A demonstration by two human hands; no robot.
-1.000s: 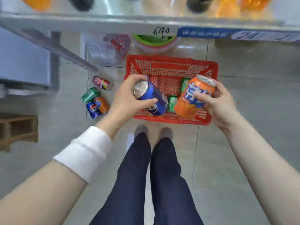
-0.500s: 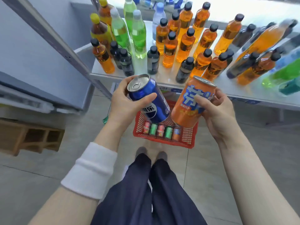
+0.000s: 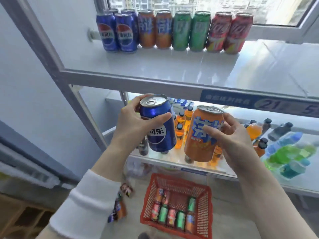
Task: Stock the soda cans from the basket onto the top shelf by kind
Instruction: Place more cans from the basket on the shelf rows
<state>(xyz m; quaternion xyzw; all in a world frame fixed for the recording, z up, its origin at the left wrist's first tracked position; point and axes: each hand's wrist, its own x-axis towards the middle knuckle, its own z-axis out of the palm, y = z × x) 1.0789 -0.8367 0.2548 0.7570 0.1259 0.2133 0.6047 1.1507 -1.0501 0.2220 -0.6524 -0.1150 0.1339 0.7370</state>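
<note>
Top shelf [image 3: 172, 69] at 12 o'clock now close, basket [image 3: 207, 213] left behind at 6 o'clock, gripping the blue can [image 3: 158, 130] in the curled left hand [image 3: 131, 125] and the orange can [image 3: 198, 140] in the curled right hand [image 3: 236, 140], ready to set each by its own kind.

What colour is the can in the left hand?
Blue, with a round white logo; the head view shows the can in the left hand.
</note>
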